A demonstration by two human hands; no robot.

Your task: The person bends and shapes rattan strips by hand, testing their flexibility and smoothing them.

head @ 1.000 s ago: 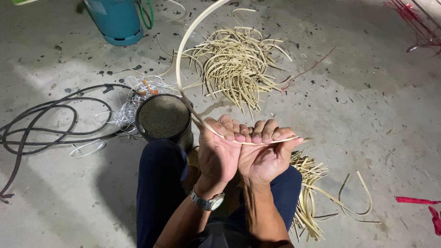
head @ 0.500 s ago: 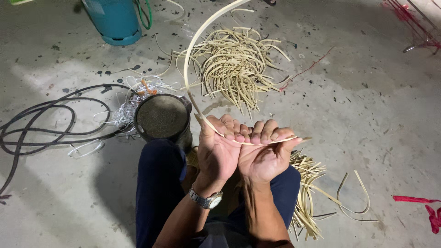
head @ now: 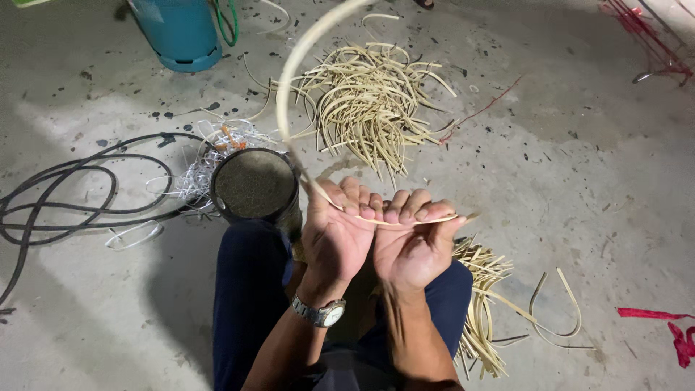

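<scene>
Cane strip point(head: 289, 94): a long, pale, thin strip, bowed into a wide arc that rises from the hands toward the top of the view and comes back down to the fingers.
Where it sits: its near end runs flat across both sets of fingertips, over the person's lap, and pokes out just past the right hand.
Left hand point(head: 334, 235): curled closed on the strip, fingers wrapped over it, thumb hidden behind; a wristwatch point(head: 324, 313) on the wrist.
Right hand point(head: 414, 250): also closed on the strip, touching the left hand, fingertips pressing down on top of it.
Handling, my read: light as anything, and springy, since it holds a smooth curve without kinking. Stiff enough to push back, so it likely wants to whip straight if let go.
Surface: looks smooth and dry, probably a bit slick; edges may be sharp.
Where to hold: close to the bend point, 2 hands side by side as here, for control.
Around it: a dark round pot point(head: 253, 185) just left of the hands, a loose heap of cut strips point(head: 373, 98) beyond, another bundle point(head: 481, 304) by the right knee, a black hose point(head: 65, 188) on the concrete floor point(head: 594, 188), a blue cylinder point(head: 177, 32) far left.
</scene>
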